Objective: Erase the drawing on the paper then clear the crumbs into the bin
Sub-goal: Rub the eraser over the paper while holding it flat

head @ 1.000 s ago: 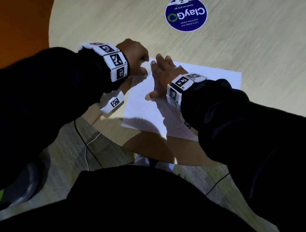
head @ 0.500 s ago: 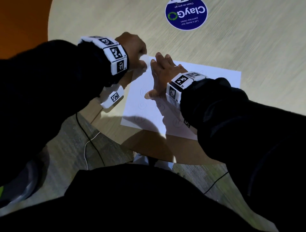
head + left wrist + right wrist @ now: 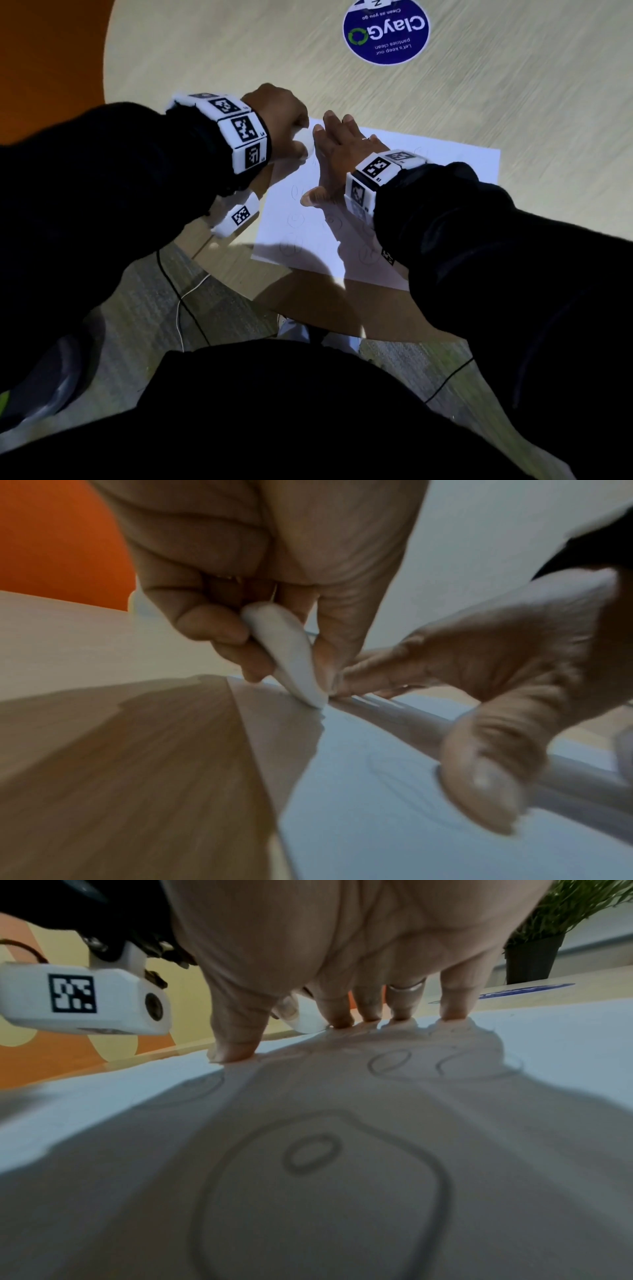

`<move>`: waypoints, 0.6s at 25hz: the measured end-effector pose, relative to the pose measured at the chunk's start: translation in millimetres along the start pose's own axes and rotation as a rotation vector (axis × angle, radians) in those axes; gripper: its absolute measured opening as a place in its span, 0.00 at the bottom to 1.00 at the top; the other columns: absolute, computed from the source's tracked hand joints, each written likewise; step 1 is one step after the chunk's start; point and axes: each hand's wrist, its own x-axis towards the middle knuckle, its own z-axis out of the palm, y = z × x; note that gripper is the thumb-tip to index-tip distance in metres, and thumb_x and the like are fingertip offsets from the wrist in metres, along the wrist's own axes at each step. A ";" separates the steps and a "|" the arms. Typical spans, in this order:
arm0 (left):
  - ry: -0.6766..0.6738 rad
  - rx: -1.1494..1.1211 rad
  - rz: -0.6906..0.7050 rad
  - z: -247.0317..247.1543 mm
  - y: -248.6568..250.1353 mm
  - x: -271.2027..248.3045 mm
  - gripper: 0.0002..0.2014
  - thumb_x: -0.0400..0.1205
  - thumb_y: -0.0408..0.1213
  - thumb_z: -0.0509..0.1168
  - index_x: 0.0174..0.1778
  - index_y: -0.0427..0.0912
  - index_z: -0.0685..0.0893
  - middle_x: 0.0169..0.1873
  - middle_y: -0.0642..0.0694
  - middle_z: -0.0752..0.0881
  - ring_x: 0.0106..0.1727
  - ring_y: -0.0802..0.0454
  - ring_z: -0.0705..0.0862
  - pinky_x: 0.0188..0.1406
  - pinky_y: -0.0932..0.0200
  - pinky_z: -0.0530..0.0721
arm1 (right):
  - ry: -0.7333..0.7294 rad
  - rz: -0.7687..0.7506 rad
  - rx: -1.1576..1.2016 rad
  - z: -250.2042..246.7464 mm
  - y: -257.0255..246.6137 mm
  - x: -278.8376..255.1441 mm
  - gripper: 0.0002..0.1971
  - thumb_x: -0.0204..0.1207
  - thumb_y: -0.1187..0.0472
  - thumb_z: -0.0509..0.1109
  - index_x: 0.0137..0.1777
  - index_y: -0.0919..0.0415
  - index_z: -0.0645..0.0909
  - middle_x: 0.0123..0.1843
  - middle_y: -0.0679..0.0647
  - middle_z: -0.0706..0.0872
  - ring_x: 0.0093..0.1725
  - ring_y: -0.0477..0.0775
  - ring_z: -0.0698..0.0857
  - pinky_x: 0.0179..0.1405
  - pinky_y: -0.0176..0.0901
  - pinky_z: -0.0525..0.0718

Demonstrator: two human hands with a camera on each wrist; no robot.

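Round table (image 3: 513, 113): blue sticker (image 3: 386, 31) at 12 o'clock, bare wood around. Paper (image 3: 445, 164) with pencilled drawing (image 3: 318, 1153) lies near the 6 o'clock edge. Right hand (image 3: 337, 154) presses it flat, fingers straight; left hand (image 3: 281, 116) pinches white eraser (image 3: 291, 653) at the paper's 10 o'clock corner.

Round table (image 3: 239, 51) before me, pale wood-grain top, brightly lit from above; my own shadow falls dark across near edge. Blue round sticker (image 3: 386, 31) on far side of tabletop, white "ClayGo" lettering upside down to me. Orange wall (image 3: 51, 51) beyond table at left. Grey-green carpet floor (image 3: 137, 308) below, black cable (image 3: 178, 294) and thin white cable (image 3: 186, 294) trailing across it. Potted plant (image 3: 548, 934) in black pot on ledge far right. Orange-and-yellow patterned wall (image 3: 68, 1053) low at left.
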 end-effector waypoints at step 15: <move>-0.045 0.025 0.008 5.0 10.6 -17.2 0.22 0.75 0.47 0.73 0.62 0.40 0.85 0.55 0.39 0.86 0.58 0.38 0.81 0.52 0.50 0.78 | -0.004 -0.028 0.021 0.1 3.7 2.2 0.63 0.55 0.20 0.60 0.84 0.58 0.44 0.85 0.54 0.41 0.84 0.59 0.43 0.77 0.67 0.56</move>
